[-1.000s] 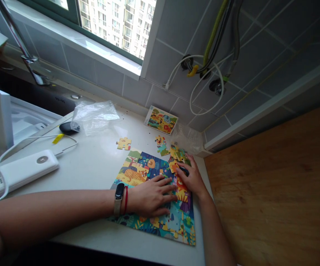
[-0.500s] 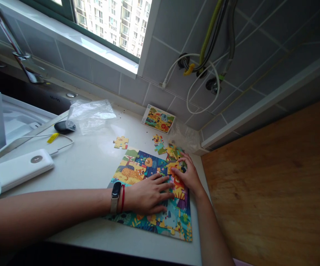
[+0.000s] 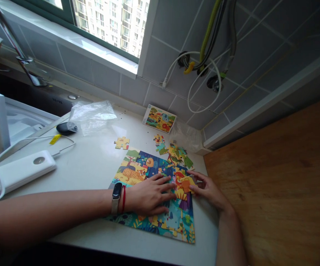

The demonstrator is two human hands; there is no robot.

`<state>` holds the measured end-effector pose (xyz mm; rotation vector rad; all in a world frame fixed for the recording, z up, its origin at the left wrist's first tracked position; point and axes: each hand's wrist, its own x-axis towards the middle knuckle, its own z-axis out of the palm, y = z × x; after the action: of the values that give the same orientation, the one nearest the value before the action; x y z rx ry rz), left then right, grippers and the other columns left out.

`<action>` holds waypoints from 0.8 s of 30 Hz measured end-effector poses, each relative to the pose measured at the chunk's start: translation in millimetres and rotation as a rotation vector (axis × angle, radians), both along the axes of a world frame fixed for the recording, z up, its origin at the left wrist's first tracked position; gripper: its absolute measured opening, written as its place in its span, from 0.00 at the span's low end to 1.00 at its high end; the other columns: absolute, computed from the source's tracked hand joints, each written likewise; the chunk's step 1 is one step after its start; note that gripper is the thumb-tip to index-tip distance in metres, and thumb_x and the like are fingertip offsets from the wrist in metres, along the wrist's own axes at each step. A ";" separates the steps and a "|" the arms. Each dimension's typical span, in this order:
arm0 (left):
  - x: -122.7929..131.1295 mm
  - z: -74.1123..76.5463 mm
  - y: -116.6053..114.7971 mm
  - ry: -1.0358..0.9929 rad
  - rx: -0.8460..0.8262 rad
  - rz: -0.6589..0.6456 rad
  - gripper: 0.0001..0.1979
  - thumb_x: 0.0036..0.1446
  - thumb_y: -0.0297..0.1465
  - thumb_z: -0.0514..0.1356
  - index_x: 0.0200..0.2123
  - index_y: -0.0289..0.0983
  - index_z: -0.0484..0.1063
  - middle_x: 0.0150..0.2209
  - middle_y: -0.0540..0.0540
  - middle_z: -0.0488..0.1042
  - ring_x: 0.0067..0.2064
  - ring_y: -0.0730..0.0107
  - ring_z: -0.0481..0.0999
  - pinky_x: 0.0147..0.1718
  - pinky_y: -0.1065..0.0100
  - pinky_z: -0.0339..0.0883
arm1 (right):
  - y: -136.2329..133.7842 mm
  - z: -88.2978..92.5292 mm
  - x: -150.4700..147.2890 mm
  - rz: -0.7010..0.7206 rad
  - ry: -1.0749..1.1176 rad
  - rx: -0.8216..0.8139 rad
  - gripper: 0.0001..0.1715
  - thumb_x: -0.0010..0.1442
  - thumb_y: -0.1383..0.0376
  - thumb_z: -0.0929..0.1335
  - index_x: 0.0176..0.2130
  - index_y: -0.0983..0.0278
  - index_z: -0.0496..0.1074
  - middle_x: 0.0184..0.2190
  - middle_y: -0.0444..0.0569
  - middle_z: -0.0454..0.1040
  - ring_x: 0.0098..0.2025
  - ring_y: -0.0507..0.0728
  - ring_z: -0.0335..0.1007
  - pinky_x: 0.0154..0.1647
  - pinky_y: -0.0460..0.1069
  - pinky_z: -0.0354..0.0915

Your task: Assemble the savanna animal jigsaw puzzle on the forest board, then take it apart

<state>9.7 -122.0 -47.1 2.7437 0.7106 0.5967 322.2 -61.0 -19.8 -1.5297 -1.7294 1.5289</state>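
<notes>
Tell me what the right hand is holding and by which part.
The right hand pinches an orange jigsaw piece by its right edge, between thumb and fingertips.

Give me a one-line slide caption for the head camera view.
Left hand rests on an animal jigsaw puzzle; right hand touches an orange piece.

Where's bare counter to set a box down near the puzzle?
Bare white counter lies between the white power bank and the jigsaw puzzle, below the lone yellow piece. Crowded: the loose pieces above the puzzle, and around the right hand.
</notes>
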 end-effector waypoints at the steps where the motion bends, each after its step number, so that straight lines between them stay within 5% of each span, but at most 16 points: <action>1: 0.0 0.0 -0.1 -0.002 -0.003 -0.002 0.26 0.73 0.48 0.53 0.67 0.41 0.67 0.70 0.41 0.66 0.69 0.43 0.65 0.66 0.45 0.58 | -1.6 -2.1 4.3 0.011 -0.029 -0.006 0.38 0.51 0.47 0.80 0.55 0.59 0.73 0.39 0.45 0.72 0.28 0.51 0.70 0.25 0.46 0.66; 6: 0.6 0.1 0.0 0.007 -0.024 -0.010 0.27 0.73 0.48 0.53 0.68 0.42 0.66 0.71 0.41 0.65 0.70 0.42 0.64 0.66 0.44 0.57 | -3.5 -9.6 16.1 0.002 -0.076 -0.011 0.41 0.53 0.45 0.79 0.58 0.58 0.69 0.25 0.36 0.63 0.21 0.50 0.64 0.19 0.44 0.56; 10: 0.7 1.2 0.7 0.007 -0.021 -0.015 0.27 0.74 0.48 0.52 0.68 0.42 0.66 0.70 0.40 0.65 0.69 0.43 0.65 0.67 0.45 0.57 | -1.8 -10.9 21.0 -0.063 -0.131 0.004 0.36 0.51 0.41 0.78 0.47 0.60 0.71 0.21 0.34 0.60 0.20 0.49 0.59 0.19 0.44 0.56; 19: 0.2 6.3 0.1 0.013 -0.031 -0.014 0.26 0.73 0.47 0.53 0.68 0.42 0.66 0.69 0.40 0.67 0.68 0.44 0.66 0.68 0.46 0.56 | -3.1 -2.3 18.6 -0.093 -0.153 -0.001 0.37 0.46 0.40 0.79 0.43 0.61 0.72 0.19 0.33 0.59 0.20 0.48 0.54 0.19 0.44 0.49; 24: 0.1 5.6 0.3 0.018 -0.042 -0.015 0.27 0.73 0.47 0.53 0.68 0.42 0.66 0.70 0.40 0.66 0.69 0.43 0.66 0.68 0.45 0.56 | -9.3 7.4 17.6 -0.102 -0.122 -0.061 0.36 0.49 0.39 0.78 0.42 0.59 0.67 0.22 0.36 0.66 0.21 0.48 0.58 0.20 0.43 0.49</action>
<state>9.8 -121.8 -41.4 2.7163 0.6975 0.5483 339.8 -70.3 -12.4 -1.7472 -1.6549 1.4779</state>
